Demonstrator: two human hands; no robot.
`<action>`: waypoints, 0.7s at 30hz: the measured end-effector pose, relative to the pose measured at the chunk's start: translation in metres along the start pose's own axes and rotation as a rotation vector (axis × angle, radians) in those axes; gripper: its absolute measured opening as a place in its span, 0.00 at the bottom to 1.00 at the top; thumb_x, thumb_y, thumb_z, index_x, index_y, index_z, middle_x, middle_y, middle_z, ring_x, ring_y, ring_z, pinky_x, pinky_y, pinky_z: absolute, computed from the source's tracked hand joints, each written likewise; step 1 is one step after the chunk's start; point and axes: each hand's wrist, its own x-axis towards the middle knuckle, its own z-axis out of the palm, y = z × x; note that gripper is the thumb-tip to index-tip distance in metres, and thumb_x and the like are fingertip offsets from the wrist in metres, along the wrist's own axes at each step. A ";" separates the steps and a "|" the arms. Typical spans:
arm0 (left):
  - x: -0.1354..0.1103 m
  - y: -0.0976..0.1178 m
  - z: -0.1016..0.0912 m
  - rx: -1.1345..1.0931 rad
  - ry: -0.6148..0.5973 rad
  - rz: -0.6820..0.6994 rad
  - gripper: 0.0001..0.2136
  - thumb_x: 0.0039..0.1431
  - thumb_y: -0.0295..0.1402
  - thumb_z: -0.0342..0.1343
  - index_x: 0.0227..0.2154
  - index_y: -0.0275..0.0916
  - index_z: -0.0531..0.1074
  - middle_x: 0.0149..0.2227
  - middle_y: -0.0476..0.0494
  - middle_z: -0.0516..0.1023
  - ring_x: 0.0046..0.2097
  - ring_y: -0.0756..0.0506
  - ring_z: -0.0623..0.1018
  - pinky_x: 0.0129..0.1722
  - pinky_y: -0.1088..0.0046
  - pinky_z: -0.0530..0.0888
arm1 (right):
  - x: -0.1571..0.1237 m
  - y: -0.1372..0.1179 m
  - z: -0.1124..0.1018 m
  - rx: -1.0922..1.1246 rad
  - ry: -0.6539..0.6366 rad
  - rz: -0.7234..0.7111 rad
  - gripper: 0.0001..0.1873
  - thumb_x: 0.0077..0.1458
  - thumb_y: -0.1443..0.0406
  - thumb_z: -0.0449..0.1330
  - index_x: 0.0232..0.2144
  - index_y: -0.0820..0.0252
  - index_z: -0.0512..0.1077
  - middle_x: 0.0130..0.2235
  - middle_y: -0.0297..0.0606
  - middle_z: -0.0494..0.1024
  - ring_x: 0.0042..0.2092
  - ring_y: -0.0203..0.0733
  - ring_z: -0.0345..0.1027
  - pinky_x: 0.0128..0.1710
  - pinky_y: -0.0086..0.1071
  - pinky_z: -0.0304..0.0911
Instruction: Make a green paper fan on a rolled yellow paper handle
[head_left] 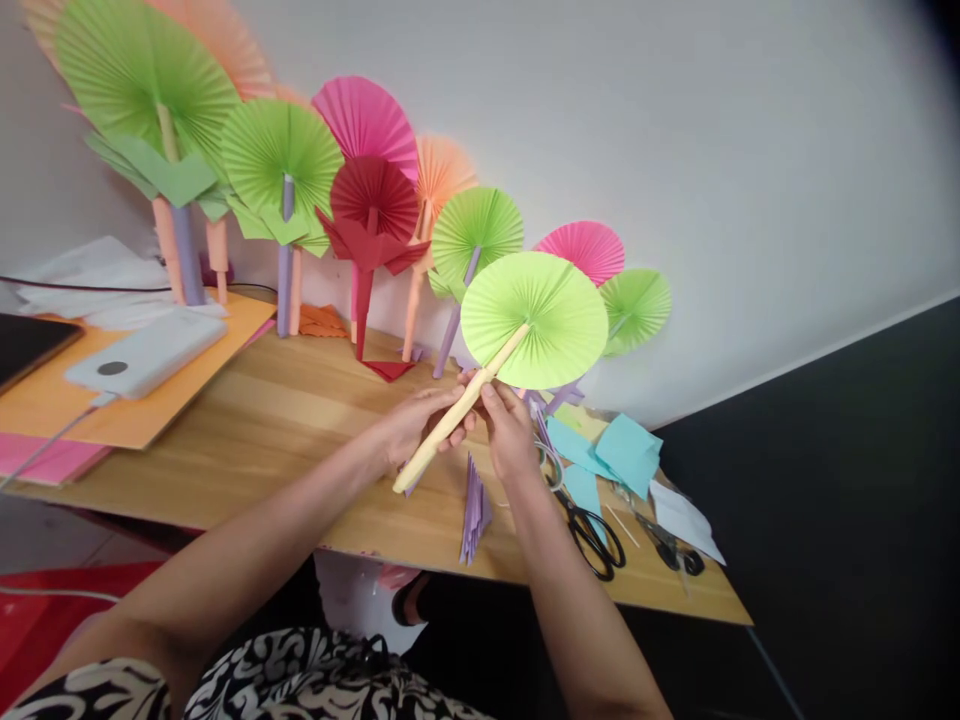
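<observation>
A round, pleated light-green paper fan (551, 310) on a pale yellow rolled-paper stem (439, 435) is held up at a tilt above the wooden table. My left hand (416, 420) grips the stem from the left, with its fingers partly behind it. My right hand (508, 425) pinches the upper stem just below the fan disc, thumb on the front. Under the hands a folded purple paper piece (474, 510) stands on the table.
Several finished paper fans, such as a red one (373, 200), lean on the wall. Black-handled scissors (592, 535) and turquoise paper pieces (630, 455) lie at the right. A white power bank (146, 355) rests on orange paper (142, 425) at the left. The table (247, 470) ends in front of me.
</observation>
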 end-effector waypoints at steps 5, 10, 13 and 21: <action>0.001 0.000 -0.002 0.175 0.141 0.190 0.20 0.49 0.45 0.69 0.33 0.35 0.70 0.24 0.50 0.74 0.22 0.53 0.73 0.20 0.80 0.69 | 0.007 0.000 -0.016 -0.169 -0.030 -0.086 0.16 0.59 0.54 0.61 0.43 0.55 0.80 0.46 0.38 0.83 0.50 0.46 0.75 0.53 0.40 0.69; 0.004 -0.003 -0.004 0.281 0.207 0.316 0.20 0.48 0.45 0.68 0.32 0.37 0.66 0.22 0.53 0.73 0.23 0.53 0.72 0.24 0.78 0.70 | 0.015 -0.001 -0.017 -0.381 -0.041 -0.238 0.11 0.59 0.58 0.59 0.37 0.56 0.79 0.36 0.35 0.83 0.38 0.42 0.76 0.40 0.34 0.71; 0.006 -0.005 -0.006 0.285 0.231 0.344 0.18 0.50 0.42 0.67 0.33 0.37 0.66 0.24 0.53 0.73 0.23 0.53 0.73 0.24 0.78 0.69 | 0.017 -0.001 -0.018 -0.599 0.022 -0.418 0.11 0.61 0.62 0.57 0.32 0.58 0.78 0.29 0.34 0.81 0.30 0.38 0.73 0.32 0.32 0.67; 0.006 -0.007 -0.004 0.379 0.278 0.322 0.14 0.55 0.33 0.61 0.44 0.34 0.75 0.34 0.48 0.76 0.27 0.54 0.71 0.28 0.77 0.69 | 0.012 0.029 -0.024 -0.838 0.149 -0.922 0.11 0.62 0.71 0.59 0.46 0.56 0.74 0.39 0.41 0.83 0.41 0.42 0.77 0.40 0.35 0.71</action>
